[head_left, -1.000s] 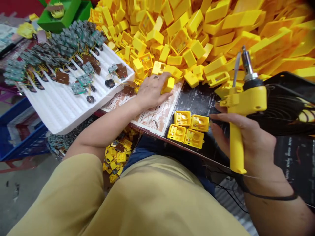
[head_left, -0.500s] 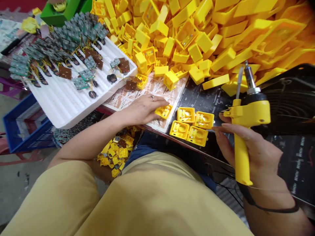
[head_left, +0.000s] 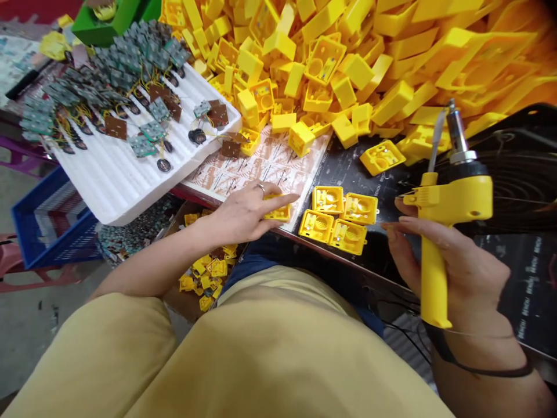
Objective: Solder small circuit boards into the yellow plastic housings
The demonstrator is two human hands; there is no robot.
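My left hand (head_left: 246, 210) grips a small yellow plastic case (head_left: 278, 212) at the near edge of the table, on a printed paper sheet (head_left: 265, 165). Just to its right lies a block of several open yellow cases (head_left: 339, 217), set side by side on the black table surface (head_left: 348, 168). My right hand (head_left: 452, 264) holds a yellow soldering gun (head_left: 444, 209) by its grip, tip pointing up and away, to the right of that block.
A huge heap of yellow plastic cases (head_left: 348, 58) fills the back of the table. A white foam tray (head_left: 117, 168) at left carries several small circuit boards with wires (head_left: 108, 87). A blue crate (head_left: 47, 226) and a box of yellow parts (head_left: 209, 273) sit below.
My left hand took a yellow case from the heap's edge and drew it toward me, down to the left of the block of cases. The soldering gun stayed nearly still.
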